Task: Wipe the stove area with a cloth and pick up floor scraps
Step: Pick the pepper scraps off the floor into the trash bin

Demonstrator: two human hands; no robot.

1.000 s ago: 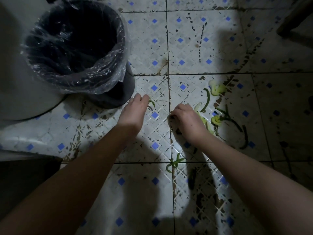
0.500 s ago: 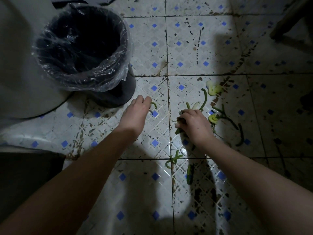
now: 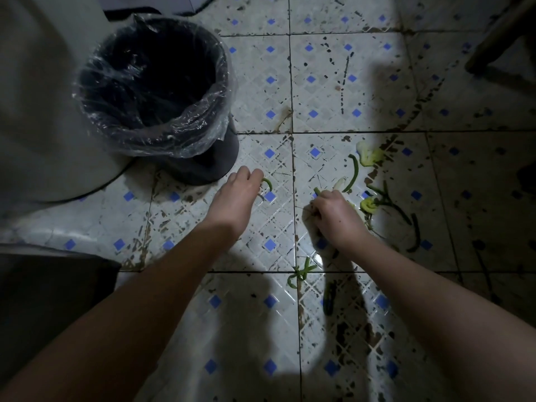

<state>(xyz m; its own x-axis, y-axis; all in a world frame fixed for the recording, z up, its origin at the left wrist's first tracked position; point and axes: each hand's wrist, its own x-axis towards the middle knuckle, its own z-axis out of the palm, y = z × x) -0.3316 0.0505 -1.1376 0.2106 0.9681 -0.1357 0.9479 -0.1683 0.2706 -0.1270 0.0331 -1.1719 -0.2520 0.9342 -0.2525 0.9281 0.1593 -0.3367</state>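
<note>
Already, green stem scraps (image 3: 316,191) were gripped in the right hand (image 3: 336,216), while a curved green strip (image 3: 268,183) was pinched by the left hand (image 3: 236,198), nearer the black plastic-lined bin (image 3: 153,91).

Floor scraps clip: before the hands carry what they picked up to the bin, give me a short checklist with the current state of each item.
1. Right hand closed on green scraps, a stem end poking out above the knuckles: ok.
2. Left hand has the curled green strip secured: cannot tell; fingertips are at it, the grip is hidden.
3. Lined trash bin open and close to the left hand: ok.
4. Path from the hands to the bin free of obstacles: ok.
5. Floor cleared of scraps: not ok; the pale green pieces, the long green strip and the knotted green scrap remain.
</note>
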